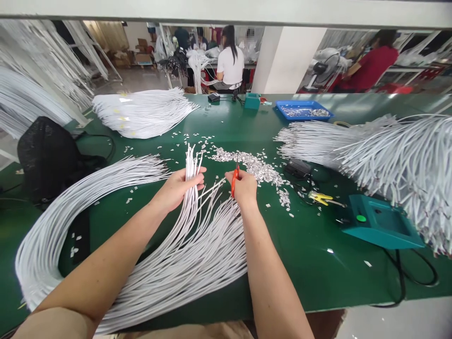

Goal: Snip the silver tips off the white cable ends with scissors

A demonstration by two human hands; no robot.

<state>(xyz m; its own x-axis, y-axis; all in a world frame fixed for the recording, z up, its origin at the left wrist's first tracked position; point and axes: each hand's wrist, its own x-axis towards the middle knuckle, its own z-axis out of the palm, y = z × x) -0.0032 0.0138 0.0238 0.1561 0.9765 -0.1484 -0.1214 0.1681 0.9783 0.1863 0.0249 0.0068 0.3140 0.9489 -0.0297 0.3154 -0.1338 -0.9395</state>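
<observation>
- head view: cable bundle [191, 162] is held by left fingers [196, 181] above the worktop [282, 278], long axis pointing away.
- scissors [235, 177] are gripped by right fingers [229, 176], right of the bundle, apart, roughly parallel.

Bright, even light, faint glare on the green tabletop [300, 273], stretched edges.

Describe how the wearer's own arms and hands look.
The left grip and the right grip are both ungloved hands. The left forearm and right forearm are bare, without watch or bracelet. A plain beige sleeve shows higher on the left; none shows on the right.
</observation>
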